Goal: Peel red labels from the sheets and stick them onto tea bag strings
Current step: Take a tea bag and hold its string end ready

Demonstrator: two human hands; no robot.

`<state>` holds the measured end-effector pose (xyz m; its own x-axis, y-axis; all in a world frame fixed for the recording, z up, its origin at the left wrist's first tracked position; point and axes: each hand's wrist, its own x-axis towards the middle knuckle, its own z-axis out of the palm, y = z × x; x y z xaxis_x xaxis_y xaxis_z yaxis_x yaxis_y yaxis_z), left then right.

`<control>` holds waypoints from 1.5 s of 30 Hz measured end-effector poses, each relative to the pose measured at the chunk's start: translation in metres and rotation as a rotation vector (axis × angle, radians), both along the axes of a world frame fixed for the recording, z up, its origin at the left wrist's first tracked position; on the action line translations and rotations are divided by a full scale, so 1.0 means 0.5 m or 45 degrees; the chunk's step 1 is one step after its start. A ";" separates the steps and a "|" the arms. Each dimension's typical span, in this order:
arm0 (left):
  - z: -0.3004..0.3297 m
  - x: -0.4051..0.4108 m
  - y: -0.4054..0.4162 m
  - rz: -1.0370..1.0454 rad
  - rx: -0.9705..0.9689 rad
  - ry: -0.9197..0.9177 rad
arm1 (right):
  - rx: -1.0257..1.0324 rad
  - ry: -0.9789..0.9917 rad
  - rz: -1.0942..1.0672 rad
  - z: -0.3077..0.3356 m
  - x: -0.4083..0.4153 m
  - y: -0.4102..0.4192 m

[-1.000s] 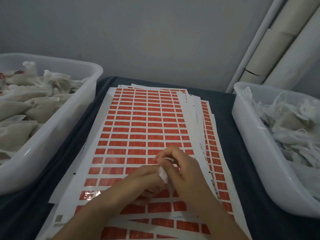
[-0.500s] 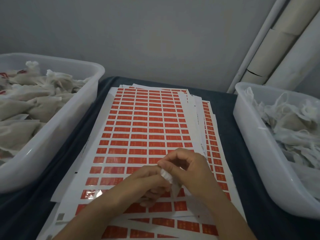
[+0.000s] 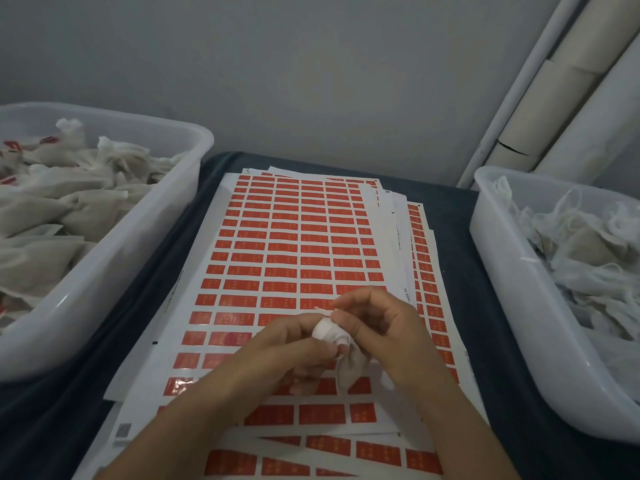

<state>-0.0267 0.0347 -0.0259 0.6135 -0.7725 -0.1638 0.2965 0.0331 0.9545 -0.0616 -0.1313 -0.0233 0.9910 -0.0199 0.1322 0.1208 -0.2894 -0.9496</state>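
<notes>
Tea bag point(image 3: 349, 370) lifted slightly, its string point(image 3: 323, 309) now drawn out.
Left hand point(image 3: 294, 344) fingers clamp the bag's neck over the label sheets point(image 3: 287, 237); right hand point(image 3: 377, 327) fingers pinch the string, seemingly ready for a label.

The label sheets point(image 3: 298, 258) in the middle of the frame are white paper carrying red labels point(image 3: 242, 300); those near the lower left catch the light and look glossy. The tea bag point(image 3: 349, 370) at centre is thin, matt, gauzy white fabric. At the left and right edges, the two tubs point(image 3: 114, 271) point(image 3: 512, 306) are smooth, translucent white plastic with a soft sheen. The surface point(image 3: 450, 216) wears dark blue matt cloth.
</notes>
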 end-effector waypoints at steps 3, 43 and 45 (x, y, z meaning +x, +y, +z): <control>-0.001 -0.001 0.000 0.008 0.033 -0.067 | 0.000 -0.005 0.018 0.003 -0.001 -0.003; -0.006 0.018 0.000 0.623 0.086 -0.232 | 0.333 0.344 -0.124 0.024 -0.014 0.028; -0.005 0.008 -0.005 0.550 0.179 -0.491 | 0.232 0.229 -0.181 0.020 -0.014 0.031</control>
<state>-0.0229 0.0321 -0.0286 0.9030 -0.4266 0.0507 -0.0847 -0.0612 0.9945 -0.0684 -0.1158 -0.0133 0.9838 -0.1676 -0.0638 -0.0837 -0.1143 -0.9899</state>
